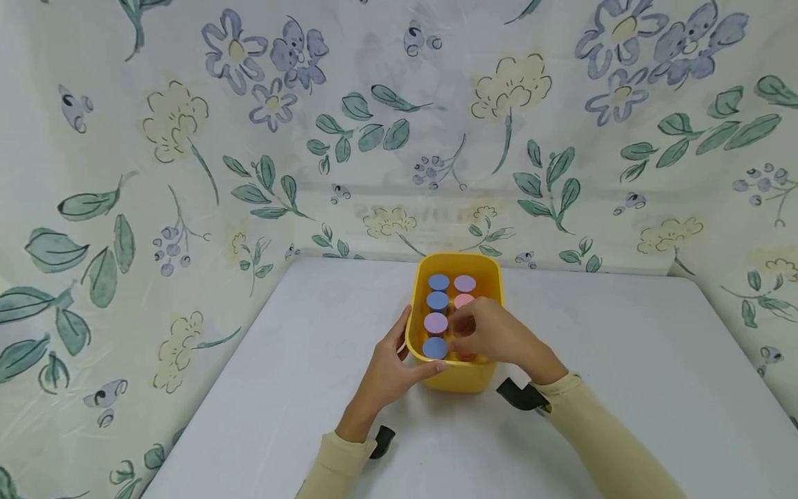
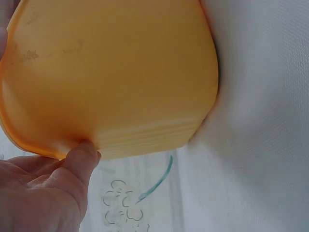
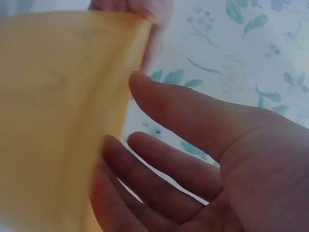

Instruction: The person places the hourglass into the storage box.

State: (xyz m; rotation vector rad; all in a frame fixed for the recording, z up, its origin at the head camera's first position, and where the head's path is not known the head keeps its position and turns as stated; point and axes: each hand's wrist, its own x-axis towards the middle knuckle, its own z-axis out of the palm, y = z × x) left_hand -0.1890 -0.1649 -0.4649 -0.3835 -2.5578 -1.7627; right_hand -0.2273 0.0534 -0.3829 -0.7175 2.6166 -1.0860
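Observation:
A yellow plastic bin [image 1: 476, 378] stands on the table. Inside are small round containers with flat coloured lids, among them a blue lid [image 1: 434, 348], a lilac lid [image 1: 436, 323] and a pink lid [image 1: 464, 301]. My left hand [image 1: 389, 374] grips the bin's near left corner, its thumb on the front rim; the left wrist view shows a finger pressed to the outer wall. Over the bin's near right part is my right hand [image 1: 495, 333], fingers reaching inside. In the right wrist view, a gap separates thumb [image 3: 178, 104] and loosely bent fingers, with nothing visible between them.
A white table [image 1: 299, 388] extends on both sides of the bin. Behind it and at the sides hangs a floral cloth [image 1: 374, 152]. Dark straps [image 1: 522, 395] show at the wrists, below the cream sleeves.

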